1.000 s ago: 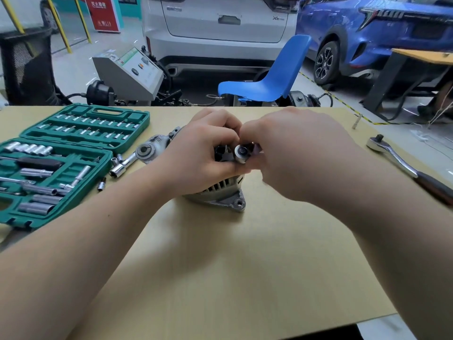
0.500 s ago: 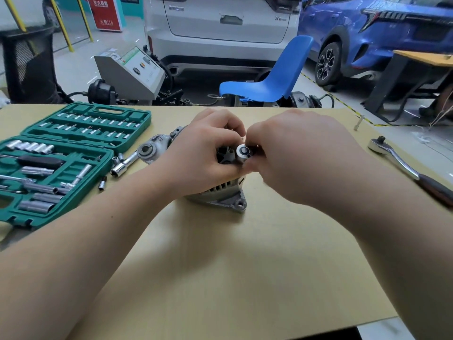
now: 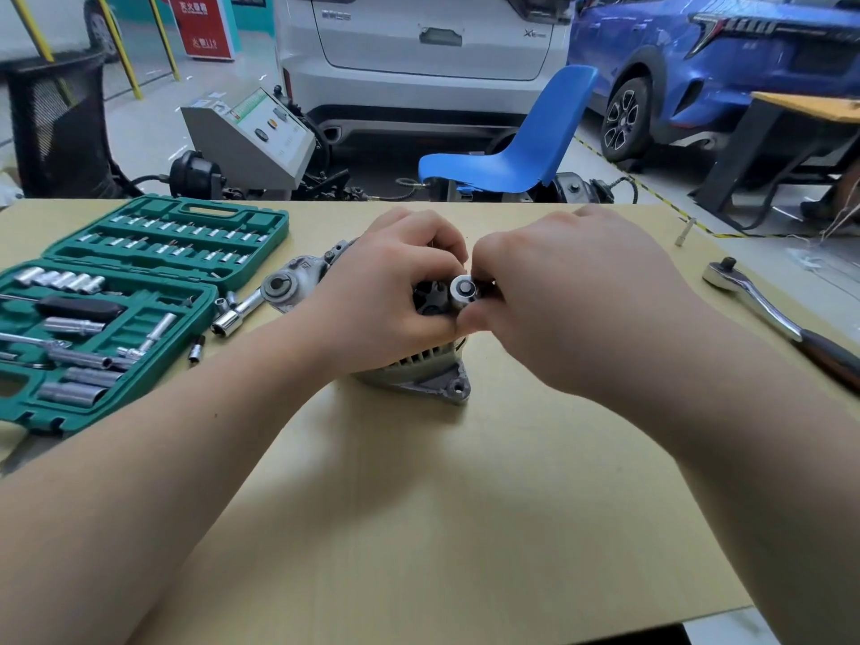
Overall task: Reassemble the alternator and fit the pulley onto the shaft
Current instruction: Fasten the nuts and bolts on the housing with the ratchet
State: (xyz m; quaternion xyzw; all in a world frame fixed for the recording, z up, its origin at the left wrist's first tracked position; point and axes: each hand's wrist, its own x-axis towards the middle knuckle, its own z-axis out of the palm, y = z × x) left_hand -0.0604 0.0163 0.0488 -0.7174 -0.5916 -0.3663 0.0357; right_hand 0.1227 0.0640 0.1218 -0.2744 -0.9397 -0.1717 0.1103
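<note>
Alternator (image 3: 419, 374): sat mid-table, mounting ear toward the person, mostly hidden under both hands.
Left hand (image 3: 386, 295): fingers curled round the top of the body, steadying it.
Right hand (image 3: 563, 295): fingers pinched together on a small silver round part (image 3: 464, 289) at the shaft end; pulley or nut, couldn't tell.
Step, as judged: seating/threading that part onto the shaft.
How to do it well: keep part square to shaft axis, start by hand w/ light turns, back off if it binds; left hand should stop the body rocking on its ear.
Loose housing piece (image 3: 291, 284): just behind-left of alternator, touching loose sockets (image 3: 232, 314).
Socket case (image 3: 116, 295): open at left, near left forearm; little elbow room that side.
Ratchet (image 3: 763, 309): right, well apart, near table (image 3: 465, 528) edge.
Open room: bare table toward the person.
</note>
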